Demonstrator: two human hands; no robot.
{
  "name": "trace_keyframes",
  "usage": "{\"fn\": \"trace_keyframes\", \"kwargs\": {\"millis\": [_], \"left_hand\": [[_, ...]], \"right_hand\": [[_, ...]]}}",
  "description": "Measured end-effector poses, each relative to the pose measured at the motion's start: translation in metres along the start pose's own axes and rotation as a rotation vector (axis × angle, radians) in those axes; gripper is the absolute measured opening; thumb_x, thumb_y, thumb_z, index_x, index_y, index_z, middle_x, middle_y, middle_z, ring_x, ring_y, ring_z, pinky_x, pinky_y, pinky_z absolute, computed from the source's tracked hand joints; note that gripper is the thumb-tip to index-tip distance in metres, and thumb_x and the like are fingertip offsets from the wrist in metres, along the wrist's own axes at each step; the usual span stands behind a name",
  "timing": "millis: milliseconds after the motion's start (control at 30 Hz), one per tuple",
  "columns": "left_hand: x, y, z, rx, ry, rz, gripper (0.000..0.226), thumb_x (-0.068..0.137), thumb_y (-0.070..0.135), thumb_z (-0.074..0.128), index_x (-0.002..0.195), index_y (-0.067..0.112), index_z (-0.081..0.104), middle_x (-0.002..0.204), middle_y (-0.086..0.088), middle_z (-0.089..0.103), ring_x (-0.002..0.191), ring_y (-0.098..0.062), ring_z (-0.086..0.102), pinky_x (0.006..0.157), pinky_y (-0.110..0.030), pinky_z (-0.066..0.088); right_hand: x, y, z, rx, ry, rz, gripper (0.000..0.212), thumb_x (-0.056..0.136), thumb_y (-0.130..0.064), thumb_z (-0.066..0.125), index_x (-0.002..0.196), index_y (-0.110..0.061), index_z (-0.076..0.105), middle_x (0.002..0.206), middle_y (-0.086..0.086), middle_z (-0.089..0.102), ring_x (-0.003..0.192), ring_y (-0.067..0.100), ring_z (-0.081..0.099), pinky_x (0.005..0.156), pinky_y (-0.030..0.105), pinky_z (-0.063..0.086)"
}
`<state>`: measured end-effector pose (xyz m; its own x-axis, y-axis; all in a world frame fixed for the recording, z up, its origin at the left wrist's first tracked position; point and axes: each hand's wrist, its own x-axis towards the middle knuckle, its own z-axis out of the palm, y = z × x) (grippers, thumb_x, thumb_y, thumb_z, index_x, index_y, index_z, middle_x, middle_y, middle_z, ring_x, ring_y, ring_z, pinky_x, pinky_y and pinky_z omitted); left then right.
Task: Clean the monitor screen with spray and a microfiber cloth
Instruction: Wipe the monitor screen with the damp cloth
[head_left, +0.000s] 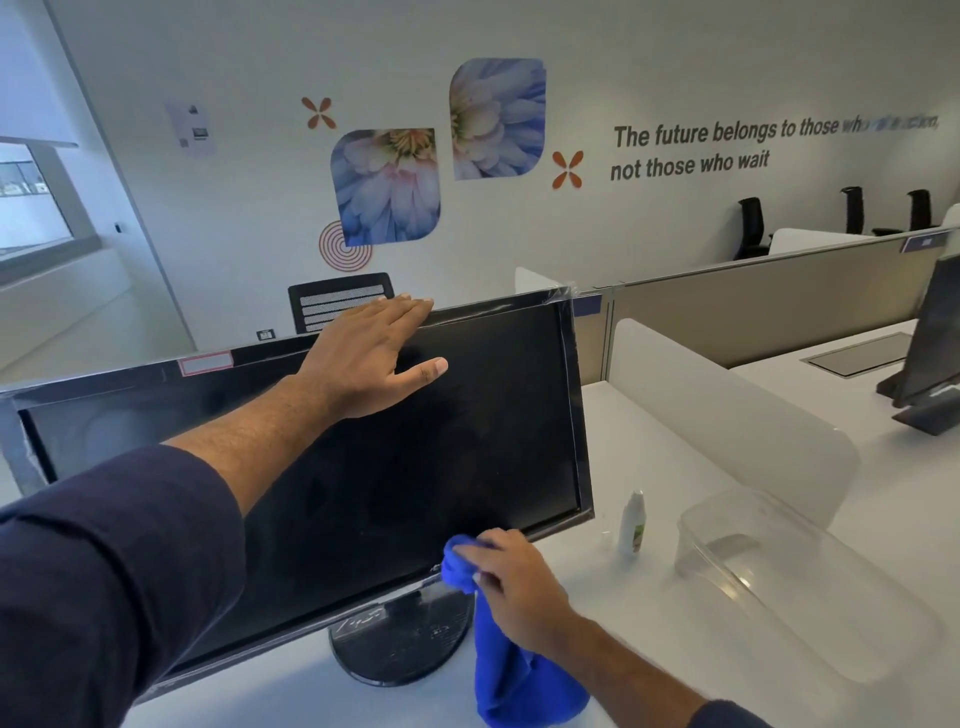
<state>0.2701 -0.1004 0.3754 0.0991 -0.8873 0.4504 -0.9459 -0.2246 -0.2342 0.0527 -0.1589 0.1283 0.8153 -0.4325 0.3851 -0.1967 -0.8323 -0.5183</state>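
A black monitor (493, 415) stands tilted on a round black base (400, 649) on the white desk. My left hand (369, 353) lies flat over the monitor's top edge, fingers spread, thumb on the dark screen. My right hand (514, 582) grips a blue microfiber cloth (514, 675) and presses its bunched end against the bottom bezel near the lower right of the screen; the rest of the cloth hangs down. A small white spray bottle (632, 522) stands upright on the desk just right of the monitor, apart from both hands.
A clear plastic container (810, 587) lies on the white desk (649, 426) at the right. White dividers (727, 410) and a beige partition (753, 306) border the desk. Another monitor (930, 353) stands at far right. A black chair (340, 301) sits behind the monitor.
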Motion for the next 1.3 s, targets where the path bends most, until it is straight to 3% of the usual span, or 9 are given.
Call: {"fn": "trace_keyframes", "kwargs": {"millis": [100,167,300,433,633,767,900,1100,1300], "left_hand": [[0.0,0.001,0.001,0.004,0.0,-0.002,0.09,0.088,0.081,0.013,0.156,0.023,0.025,0.16,-0.003,0.033,0.147,-0.021,0.031,0.118,-0.04,0.024],[0.001,0.002,0.002,0.005,0.003,-0.006,0.088,0.089,0.08,0.015,0.156,0.023,0.025,0.16,-0.004,0.034,0.147,-0.022,0.031,0.118,-0.039,0.023],[0.001,0.0,0.002,0.004,0.005,-0.009,0.089,0.088,0.08,0.015,0.156,0.023,0.026,0.16,-0.004,0.034,0.147,-0.022,0.031,0.118,-0.04,0.024],[0.002,0.001,0.002,-0.008,0.011,-0.009,0.091,0.087,0.08,0.015,0.155,0.021,0.028,0.159,-0.005,0.037,0.146,-0.022,0.033,0.117,-0.04,0.025],[0.002,0.003,0.002,-0.001,0.022,-0.007,0.087,0.089,0.078,0.018,0.155,0.022,0.028,0.159,-0.004,0.036,0.146,-0.022,0.032,0.118,-0.039,0.024],[0.001,0.002,0.003,0.0,0.028,-0.006,0.087,0.09,0.077,0.018,0.155,0.021,0.028,0.158,-0.005,0.037,0.146,-0.022,0.033,0.118,-0.039,0.024],[0.001,0.003,0.003,0.006,0.034,-0.007,0.086,0.09,0.077,0.02,0.155,0.021,0.029,0.158,-0.004,0.037,0.146,-0.022,0.033,0.117,-0.038,0.023],[0.0,-0.001,0.004,0.001,0.041,-0.012,0.086,0.091,0.076,0.02,0.155,0.02,0.03,0.158,-0.004,0.038,0.146,-0.022,0.033,0.118,-0.038,0.023],[0.002,0.003,0.005,0.011,0.043,-0.009,0.084,0.091,0.076,0.02,0.155,0.021,0.029,0.158,-0.003,0.038,0.146,-0.022,0.033,0.118,-0.038,0.021]], "right_hand": [[0.0,0.014,-0.023,0.18,0.329,0.108,0.044,0.091,-0.001,0.056,0.133,-0.014,0.059,0.125,-0.004,0.061,0.114,0.014,0.055,0.102,0.021,0.038],[0.015,0.021,-0.043,0.181,0.5,0.164,0.04,0.092,0.002,0.057,0.131,-0.009,0.059,0.123,-0.003,0.059,0.113,0.015,0.055,0.102,0.021,0.039],[0.051,0.019,-0.066,0.119,0.614,0.178,0.037,0.093,0.005,0.054,0.129,-0.003,0.06,0.12,0.001,0.053,0.109,0.015,0.051,0.097,0.021,0.041],[0.052,0.003,-0.032,0.011,0.487,0.063,0.037,0.093,0.002,0.053,0.129,-0.003,0.062,0.123,0.007,0.057,0.11,0.019,0.052,0.097,0.028,0.045],[0.008,-0.01,0.022,-0.118,-0.086,-0.24,0.044,0.085,-0.004,0.047,0.125,-0.017,0.061,0.123,-0.005,0.053,0.108,0.02,0.048,0.097,0.037,0.042],[0.021,-0.02,0.001,0.061,0.097,-0.2,0.034,0.091,-0.001,0.049,0.122,-0.008,0.063,0.118,0.003,0.059,0.106,0.023,0.054,0.093,0.036,0.046],[0.059,-0.052,-0.007,0.036,0.308,-0.23,0.039,0.092,-0.002,0.055,0.129,-0.009,0.061,0.122,0.003,0.058,0.108,0.021,0.055,0.093,0.033,0.048],[0.064,-0.081,0.028,-0.301,0.078,-0.317,0.06,0.073,-0.011,0.062,0.131,-0.022,0.054,0.118,0.001,0.051,0.1,0.026,0.052,0.077,0.038,0.047],[0.034,-0.058,0.04,-0.334,-0.228,-0.479,0.039,0.077,-0.003,0.058,0.114,-0.016,0.06,0.111,0.004,0.052,0.099,0.026,0.046,0.085,0.045,0.047]]}}
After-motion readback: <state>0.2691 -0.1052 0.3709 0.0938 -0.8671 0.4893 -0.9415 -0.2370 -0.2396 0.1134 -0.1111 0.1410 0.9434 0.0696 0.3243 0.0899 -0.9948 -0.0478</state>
